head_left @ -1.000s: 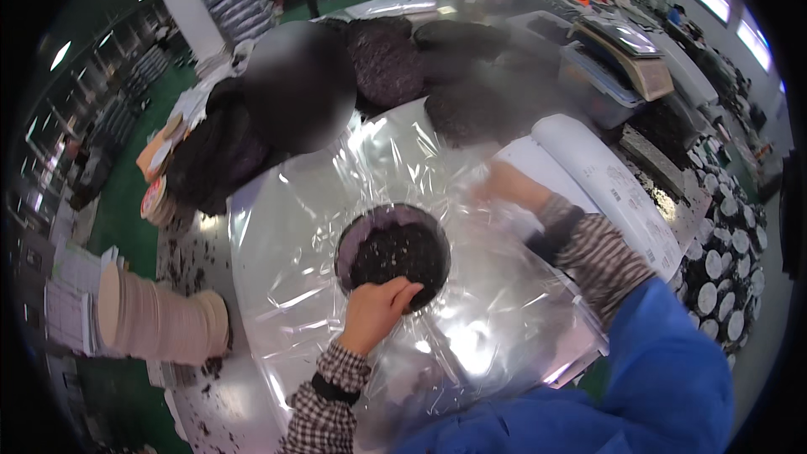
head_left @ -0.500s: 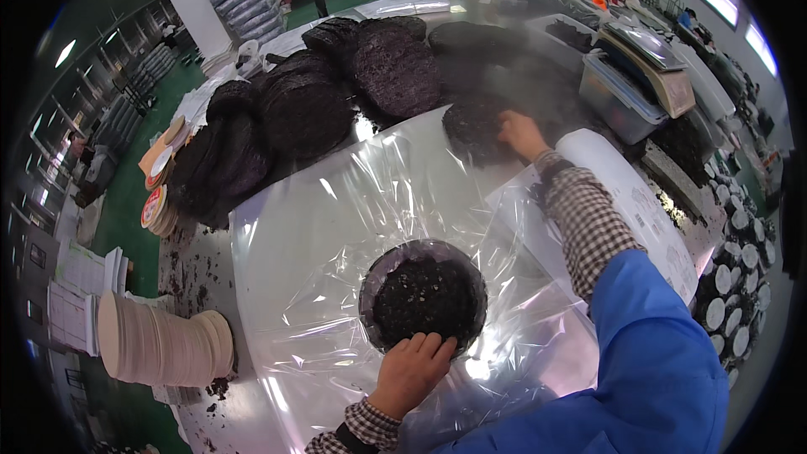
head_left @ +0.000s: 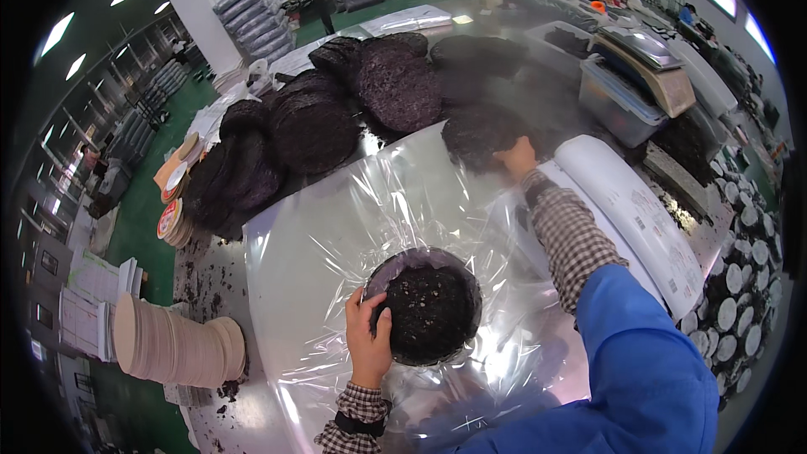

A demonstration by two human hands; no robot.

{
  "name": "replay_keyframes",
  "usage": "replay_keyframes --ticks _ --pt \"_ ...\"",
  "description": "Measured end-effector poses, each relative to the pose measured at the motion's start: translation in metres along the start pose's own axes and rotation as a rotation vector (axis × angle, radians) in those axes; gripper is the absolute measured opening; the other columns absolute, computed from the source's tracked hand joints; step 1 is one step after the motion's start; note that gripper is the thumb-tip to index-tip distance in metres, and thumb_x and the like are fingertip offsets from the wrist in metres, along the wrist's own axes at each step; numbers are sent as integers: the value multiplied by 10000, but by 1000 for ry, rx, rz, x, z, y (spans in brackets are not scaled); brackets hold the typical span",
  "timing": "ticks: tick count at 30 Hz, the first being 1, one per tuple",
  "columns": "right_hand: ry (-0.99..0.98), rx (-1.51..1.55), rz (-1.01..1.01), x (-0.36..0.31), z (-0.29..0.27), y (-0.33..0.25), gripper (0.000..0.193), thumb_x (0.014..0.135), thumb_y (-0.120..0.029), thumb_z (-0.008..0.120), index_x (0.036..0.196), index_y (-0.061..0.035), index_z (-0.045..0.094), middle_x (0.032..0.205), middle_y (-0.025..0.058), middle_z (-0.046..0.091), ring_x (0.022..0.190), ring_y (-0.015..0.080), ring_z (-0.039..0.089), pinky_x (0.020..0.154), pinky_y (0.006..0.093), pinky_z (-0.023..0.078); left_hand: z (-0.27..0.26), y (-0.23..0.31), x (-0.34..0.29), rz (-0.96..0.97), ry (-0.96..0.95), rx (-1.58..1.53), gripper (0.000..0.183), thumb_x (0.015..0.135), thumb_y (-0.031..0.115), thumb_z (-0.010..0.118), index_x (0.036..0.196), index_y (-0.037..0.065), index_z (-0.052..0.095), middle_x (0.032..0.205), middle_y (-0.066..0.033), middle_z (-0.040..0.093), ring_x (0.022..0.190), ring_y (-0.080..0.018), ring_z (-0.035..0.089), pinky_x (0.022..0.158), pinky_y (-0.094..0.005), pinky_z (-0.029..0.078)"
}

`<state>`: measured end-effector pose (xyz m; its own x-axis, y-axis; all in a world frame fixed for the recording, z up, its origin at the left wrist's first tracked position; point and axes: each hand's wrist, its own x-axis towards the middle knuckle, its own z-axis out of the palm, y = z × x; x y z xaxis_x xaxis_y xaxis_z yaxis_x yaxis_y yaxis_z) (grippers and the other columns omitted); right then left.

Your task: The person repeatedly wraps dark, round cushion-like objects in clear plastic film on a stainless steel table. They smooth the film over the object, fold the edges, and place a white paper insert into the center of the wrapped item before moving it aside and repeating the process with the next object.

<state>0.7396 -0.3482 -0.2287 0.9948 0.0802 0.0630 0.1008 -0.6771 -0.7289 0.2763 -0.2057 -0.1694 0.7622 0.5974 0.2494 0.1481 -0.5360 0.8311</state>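
Note:
A round bowl-like mould [head_left: 427, 254] sits on clear plastic film [head_left: 311, 261], holding a dark, flaky mass [head_left: 433, 315] that looks like dried seaweed. At its left rim is my left hand [head_left: 368, 345], with spread fingers over the edge and the thumb apart, touching the dark mass. My right arm reaches away to a flat, dark seaweed cake [head_left: 475, 136] beyond the film. Closed fingers of my right hand [head_left: 519, 160] press on that cake's near right edge; the fingertips are partly hidden and somewhat blurred.
Behind the film lean several dark round cakes [head_left: 315, 130]. A stack of pale discs [head_left: 181, 340] lies at the left. To the right are a large white printed roll [head_left: 626, 210] and a clear plastic bin [head_left: 618, 105]. Many small round-ended packs [head_left: 740, 277] are farther right.
My left hand has shifted from the mould's near rim round to its left rim. My right hand has drawn slightly nearer, to the flat cake's edge. The view has shifted a little.

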Motion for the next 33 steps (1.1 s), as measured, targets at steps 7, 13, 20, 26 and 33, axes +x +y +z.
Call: replay_keyframes --ticks 7,13,20,26,33 --pt "-162 949 -285 -39 -117 -96 516 867 -35 634 1353 -33 463 1383 162 453 1186 228 497 978 340 430 -5 -11 -10 -15 69 -96 225 892 147 588 1083 57 665 1312 -215 492 1230 -346 490 1032 -379 371" --pt "-668 569 -807 -182 -126 -145 306 893 -204 627 1177 -99 671 1129 96 673 1046 211 614 906 334 472 -46 -20 13 -293 270 -695 371 1021 302 491 1225 -3 551 1291 -102 545 1143 -210 557 1014 -343 418" --pt "-486 160 -890 -275 -42 -75 367 773 -141 748 1117 -44 664 1017 163 566 955 340 591 831 393 490 21 51 50 16 -251 774 758 737 236 731 1434 278 436 1495 -157 320 1293 -399 367 1030 -522 353" --pt "-408 224 -872 -279 -33 -75 387 733 -71 748 1110 -40 666 1047 157 562 930 343 602 814 393 501 17 32 31 321 50 659 600 749 240 719 1282 68 505 1417 -190 383 1263 -417 394 1044 -517 343" --pt "-425 101 -874 -292 -36 -77 330 769 -20 654 1096 7 623 1066 192 550 940 370 607 819 427 509 24 26 10 489 -180 583 217 870 225 650 869 8 663 1347 -213 463 1282 -408 397 1053 -490 347"
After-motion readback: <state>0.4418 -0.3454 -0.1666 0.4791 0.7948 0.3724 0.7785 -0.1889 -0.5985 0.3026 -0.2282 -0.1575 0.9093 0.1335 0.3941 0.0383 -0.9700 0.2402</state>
